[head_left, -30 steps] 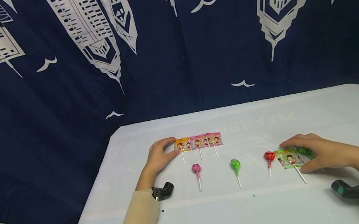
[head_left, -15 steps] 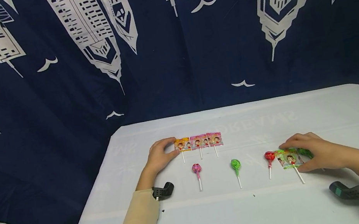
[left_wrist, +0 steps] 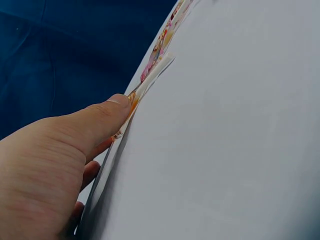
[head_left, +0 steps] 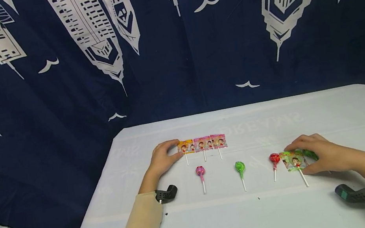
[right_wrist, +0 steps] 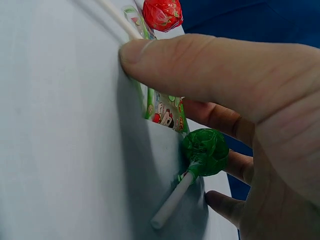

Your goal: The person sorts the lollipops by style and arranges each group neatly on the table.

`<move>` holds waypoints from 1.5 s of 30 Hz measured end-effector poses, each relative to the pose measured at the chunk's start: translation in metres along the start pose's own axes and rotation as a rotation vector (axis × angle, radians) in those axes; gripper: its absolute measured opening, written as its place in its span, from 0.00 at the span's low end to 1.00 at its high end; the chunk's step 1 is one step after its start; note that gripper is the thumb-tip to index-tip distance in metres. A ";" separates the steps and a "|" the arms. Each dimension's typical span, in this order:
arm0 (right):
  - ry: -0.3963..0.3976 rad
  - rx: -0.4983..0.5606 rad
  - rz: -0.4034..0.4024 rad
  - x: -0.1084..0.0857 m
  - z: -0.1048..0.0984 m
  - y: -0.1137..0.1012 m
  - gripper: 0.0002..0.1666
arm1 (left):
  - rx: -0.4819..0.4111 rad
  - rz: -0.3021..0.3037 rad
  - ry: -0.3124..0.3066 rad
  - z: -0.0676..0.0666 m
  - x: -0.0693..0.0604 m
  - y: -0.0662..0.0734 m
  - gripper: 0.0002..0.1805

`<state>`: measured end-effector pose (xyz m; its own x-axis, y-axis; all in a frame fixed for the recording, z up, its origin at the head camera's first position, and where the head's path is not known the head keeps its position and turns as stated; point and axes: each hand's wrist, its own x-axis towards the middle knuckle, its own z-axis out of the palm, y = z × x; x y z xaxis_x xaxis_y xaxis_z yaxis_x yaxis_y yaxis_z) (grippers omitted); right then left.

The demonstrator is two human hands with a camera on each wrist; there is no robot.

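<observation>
My left hand (head_left: 162, 158) pinches the left end of a flat lollipop in an orange wrapper (head_left: 187, 146), its thumb lying over the wrapper edge in the left wrist view. Two flat lollipops in pink wrappers (head_left: 203, 143) continue that row to the right, sticks toward me. At the right, my right hand (head_left: 328, 152) holds a flat lollipop in a green wrapper (head_left: 293, 160) between thumb and fingers, its stick slanting toward me. Under the right palm lies a dark green ball lollipop (right_wrist: 206, 150), partly covered in the head view. A red ball lollipop (head_left: 274, 158) lies left of the green wrapper.
A pink ball lollipop (head_left: 200, 171) and a light green ball lollipop (head_left: 240, 167) lie in the front row on the white table (head_left: 221, 223). Behind the table hangs a dark blue curtain (head_left: 175, 67) with white building prints.
The right hand shifts very slightly to the left and turns the green-wrapped lollipop's stick a little more upright. The left hand stays in place.
</observation>
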<state>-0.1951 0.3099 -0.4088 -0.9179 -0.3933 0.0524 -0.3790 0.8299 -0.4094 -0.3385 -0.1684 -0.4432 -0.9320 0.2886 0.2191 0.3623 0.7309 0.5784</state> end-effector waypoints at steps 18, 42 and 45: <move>-0.004 0.019 -0.020 0.001 -0.003 0.000 0.38 | -0.017 -0.008 -0.001 -0.002 -0.001 0.002 0.28; 0.075 0.078 -0.002 -0.001 -0.018 -0.006 0.41 | -0.017 -0.011 0.004 -0.001 0.001 0.002 0.27; 0.081 0.083 0.001 0.003 -0.021 -0.010 0.42 | -0.021 -0.011 0.002 -0.001 0.001 0.002 0.27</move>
<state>-0.1966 0.3093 -0.3855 -0.9262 -0.3560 0.1243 -0.3698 0.7933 -0.4836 -0.3387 -0.1672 -0.4405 -0.9359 0.2797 0.2142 0.3521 0.7206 0.5974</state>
